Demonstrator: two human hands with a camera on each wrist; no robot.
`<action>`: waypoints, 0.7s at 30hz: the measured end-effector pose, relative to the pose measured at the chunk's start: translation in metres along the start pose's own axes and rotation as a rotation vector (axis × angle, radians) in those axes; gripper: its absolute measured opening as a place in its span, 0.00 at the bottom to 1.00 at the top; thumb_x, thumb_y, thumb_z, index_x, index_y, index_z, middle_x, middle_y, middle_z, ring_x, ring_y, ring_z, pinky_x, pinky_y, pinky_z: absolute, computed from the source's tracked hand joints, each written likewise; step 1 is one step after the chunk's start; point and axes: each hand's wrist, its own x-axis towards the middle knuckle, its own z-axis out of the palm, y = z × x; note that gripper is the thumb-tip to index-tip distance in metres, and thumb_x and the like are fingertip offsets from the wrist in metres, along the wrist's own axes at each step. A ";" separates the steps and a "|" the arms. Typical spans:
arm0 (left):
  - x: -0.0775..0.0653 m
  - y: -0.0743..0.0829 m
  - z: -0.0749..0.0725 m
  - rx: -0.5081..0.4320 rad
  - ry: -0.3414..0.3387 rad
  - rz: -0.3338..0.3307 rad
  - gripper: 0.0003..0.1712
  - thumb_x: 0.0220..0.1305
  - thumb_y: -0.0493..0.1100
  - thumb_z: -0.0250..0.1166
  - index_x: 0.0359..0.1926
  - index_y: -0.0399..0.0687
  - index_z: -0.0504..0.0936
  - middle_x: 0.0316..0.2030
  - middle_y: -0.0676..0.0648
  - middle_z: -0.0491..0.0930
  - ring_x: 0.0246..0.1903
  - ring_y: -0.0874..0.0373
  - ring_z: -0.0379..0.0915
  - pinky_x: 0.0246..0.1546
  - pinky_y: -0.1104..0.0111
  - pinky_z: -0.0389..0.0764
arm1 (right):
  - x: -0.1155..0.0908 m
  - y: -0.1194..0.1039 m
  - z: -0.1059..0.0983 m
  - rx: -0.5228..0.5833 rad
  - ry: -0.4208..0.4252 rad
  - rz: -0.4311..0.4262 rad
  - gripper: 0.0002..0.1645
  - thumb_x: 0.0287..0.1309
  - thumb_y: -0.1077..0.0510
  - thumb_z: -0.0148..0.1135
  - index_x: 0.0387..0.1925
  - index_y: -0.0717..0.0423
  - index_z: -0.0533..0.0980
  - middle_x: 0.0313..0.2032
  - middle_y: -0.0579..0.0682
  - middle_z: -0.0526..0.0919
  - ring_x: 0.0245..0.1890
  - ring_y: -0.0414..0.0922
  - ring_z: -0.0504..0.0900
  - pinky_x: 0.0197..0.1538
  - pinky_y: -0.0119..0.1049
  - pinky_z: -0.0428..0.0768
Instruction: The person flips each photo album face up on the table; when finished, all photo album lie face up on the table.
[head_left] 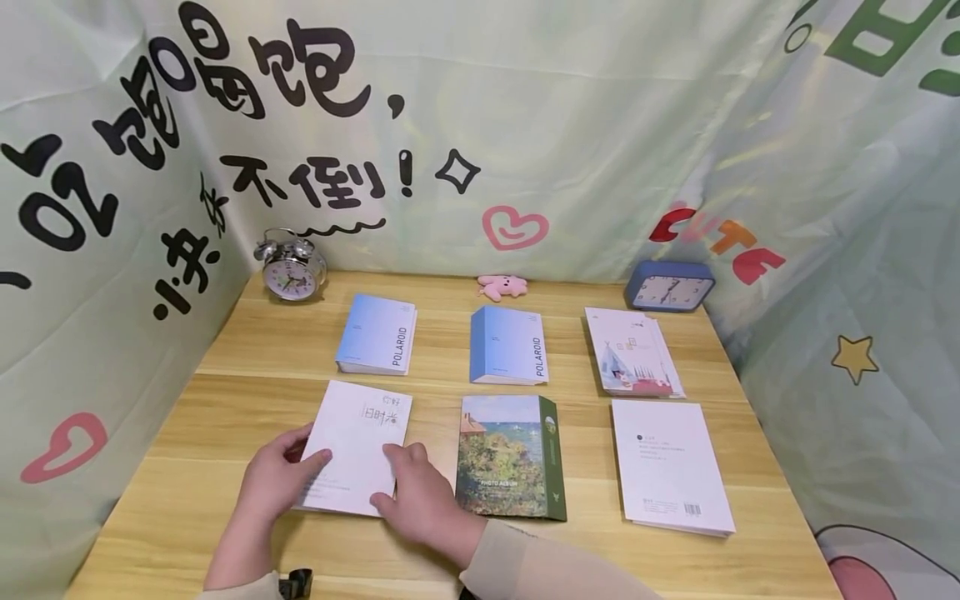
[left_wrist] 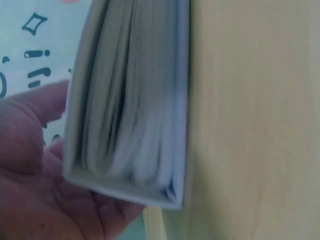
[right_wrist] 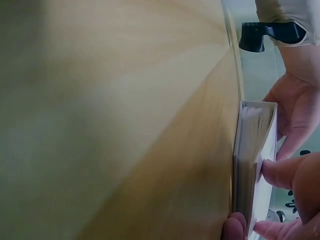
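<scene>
Five albums (head_left: 491, 462) lie unheld on the tabletop (head_left: 592, 554); at near left, the left hand (head_left: 279, 473) and right hand (head_left: 422, 498) both grip a white album (head_left: 356, 442), whose handling seems unfinished.

Head view bright, evenly lit, mostly sharp; pale light streaks on curtain (head_left: 738, 150) at 2 o'clock. Left wrist dimmer, cool, hazy; book (left_wrist: 127, 115) pages smeared, soft shadow on table (left_wrist: 250, 120) at 5 o'clock. Right wrist dim too, murky at 10 o'clock, table grain out of focus.
</scene>
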 end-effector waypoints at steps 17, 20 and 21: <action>-0.004 0.003 -0.003 0.000 0.008 -0.080 0.40 0.72 0.49 0.70 0.75 0.30 0.68 0.66 0.23 0.72 0.65 0.27 0.70 0.63 0.39 0.73 | 0.003 0.002 -0.003 -0.090 -0.056 -0.084 0.44 0.67 0.48 0.73 0.79 0.51 0.67 0.59 0.52 0.76 0.36 0.37 0.77 0.39 0.30 0.79; -0.003 0.002 -0.002 -0.004 0.007 -0.081 0.40 0.73 0.48 0.69 0.75 0.30 0.67 0.67 0.23 0.72 0.66 0.26 0.69 0.64 0.39 0.73 | 0.002 0.001 -0.005 -0.092 -0.070 -0.078 0.44 0.67 0.47 0.73 0.79 0.51 0.67 0.61 0.53 0.76 0.40 0.39 0.80 0.42 0.31 0.81; -0.003 0.003 -0.001 -0.003 0.007 -0.080 0.40 0.73 0.48 0.69 0.75 0.29 0.67 0.67 0.22 0.71 0.66 0.26 0.69 0.64 0.39 0.72 | 0.001 0.001 -0.007 -0.085 -0.076 -0.076 0.44 0.67 0.47 0.73 0.79 0.52 0.67 0.62 0.53 0.76 0.43 0.40 0.81 0.45 0.32 0.82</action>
